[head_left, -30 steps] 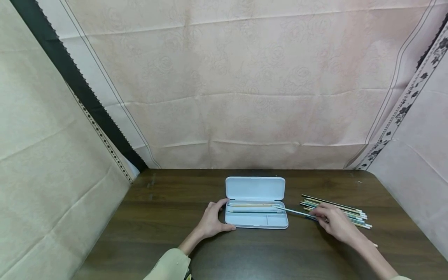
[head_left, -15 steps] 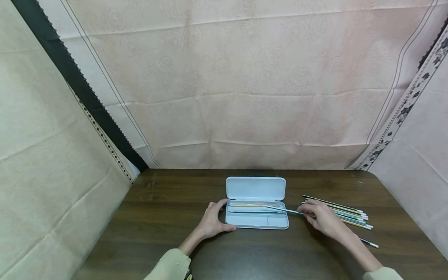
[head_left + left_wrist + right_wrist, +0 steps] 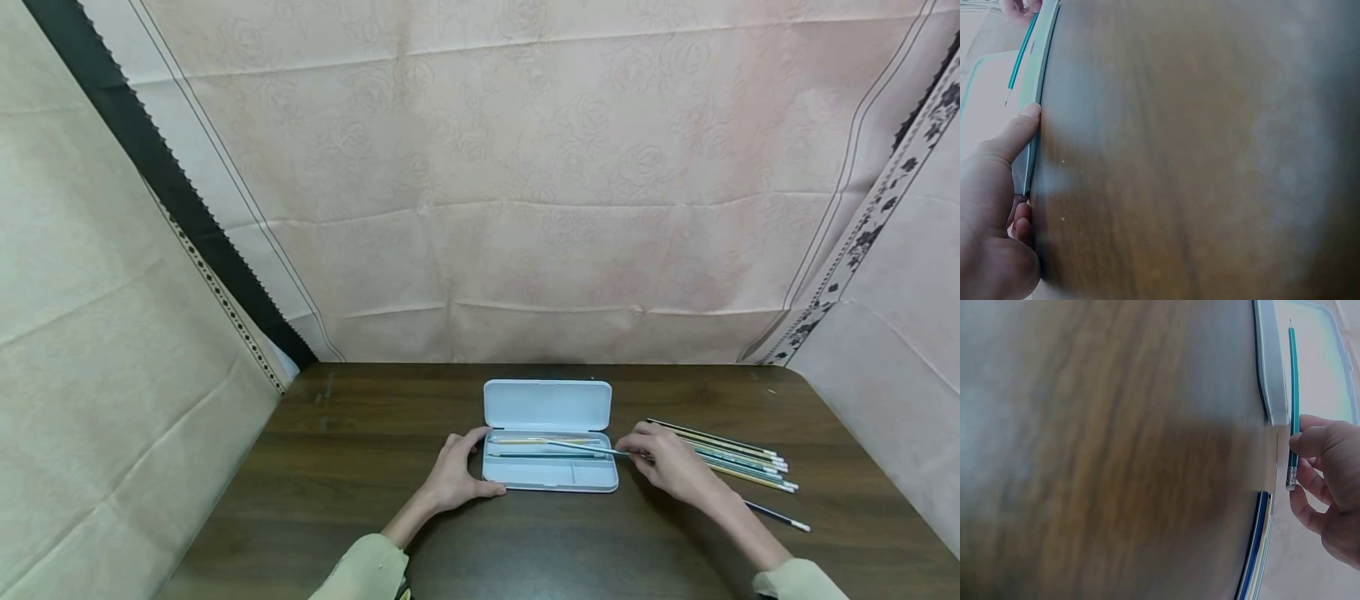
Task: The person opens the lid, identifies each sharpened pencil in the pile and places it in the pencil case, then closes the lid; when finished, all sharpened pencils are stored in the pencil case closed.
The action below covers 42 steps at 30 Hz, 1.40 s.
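The right hand (image 3: 671, 462) pinches a slim, teal pencil (image 3: 1294, 381) near its silver-ferruled end, point over the open, round-cornered pale-blue pencil case (image 3: 528, 477); the left hand (image 3: 453, 475) grips the case's left end between thumb and fingers. Rightward lie a loose pencil bundle (image 3: 742, 457) and, nearer the person, one dark pencil (image 3: 780, 517). Wood-grained bench (image 3: 337, 467) stretches leftward to its slanting edge.

right hand (image 3: 667, 461) blocking some loose pencils (image 3: 742, 462), dark pencil (image 3: 780, 517) partly lost behind forearm (image 3: 750, 531), left wrist view's tabletop (image 3: 1166, 156) super blurry
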Motion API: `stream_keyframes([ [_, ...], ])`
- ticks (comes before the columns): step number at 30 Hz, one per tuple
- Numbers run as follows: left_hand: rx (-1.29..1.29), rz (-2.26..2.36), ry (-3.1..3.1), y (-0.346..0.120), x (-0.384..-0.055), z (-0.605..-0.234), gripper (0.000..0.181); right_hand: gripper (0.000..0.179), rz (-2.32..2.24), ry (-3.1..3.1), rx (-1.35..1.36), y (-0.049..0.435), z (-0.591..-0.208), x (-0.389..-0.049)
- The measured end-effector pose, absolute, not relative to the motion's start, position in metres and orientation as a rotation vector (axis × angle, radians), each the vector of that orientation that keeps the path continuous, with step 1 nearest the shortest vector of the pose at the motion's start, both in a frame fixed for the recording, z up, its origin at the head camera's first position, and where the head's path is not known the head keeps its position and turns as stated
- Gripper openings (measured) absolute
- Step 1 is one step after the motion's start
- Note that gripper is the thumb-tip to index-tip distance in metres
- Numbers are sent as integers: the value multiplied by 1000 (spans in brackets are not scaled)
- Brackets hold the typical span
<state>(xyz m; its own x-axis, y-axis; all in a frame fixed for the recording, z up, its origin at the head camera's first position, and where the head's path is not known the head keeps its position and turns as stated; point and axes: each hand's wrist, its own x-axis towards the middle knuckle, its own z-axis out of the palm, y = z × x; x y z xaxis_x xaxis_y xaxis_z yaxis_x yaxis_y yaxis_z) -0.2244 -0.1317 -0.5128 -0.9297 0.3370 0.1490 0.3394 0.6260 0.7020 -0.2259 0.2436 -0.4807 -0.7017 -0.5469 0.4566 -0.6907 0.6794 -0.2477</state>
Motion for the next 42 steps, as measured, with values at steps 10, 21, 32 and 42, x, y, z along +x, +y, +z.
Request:
stream_keyframes([
  [10,-580,-1211,-2839,-132,-225,-515,90,27,570,-2543,1019,228,-482,-232],
  [21,-581,-1211,-2835,-132,-226,-516,91,26,599,-2571,1058,213,-480,-236],
  [32,-574,-1211,-2844,-132,-225,-515,91,25,604,-2616,1039,198,-478,-238],
  [42,-568,-1215,-2848,-131,-225,-514,91,25,589,-2597,1063,186,-478,-240],
])
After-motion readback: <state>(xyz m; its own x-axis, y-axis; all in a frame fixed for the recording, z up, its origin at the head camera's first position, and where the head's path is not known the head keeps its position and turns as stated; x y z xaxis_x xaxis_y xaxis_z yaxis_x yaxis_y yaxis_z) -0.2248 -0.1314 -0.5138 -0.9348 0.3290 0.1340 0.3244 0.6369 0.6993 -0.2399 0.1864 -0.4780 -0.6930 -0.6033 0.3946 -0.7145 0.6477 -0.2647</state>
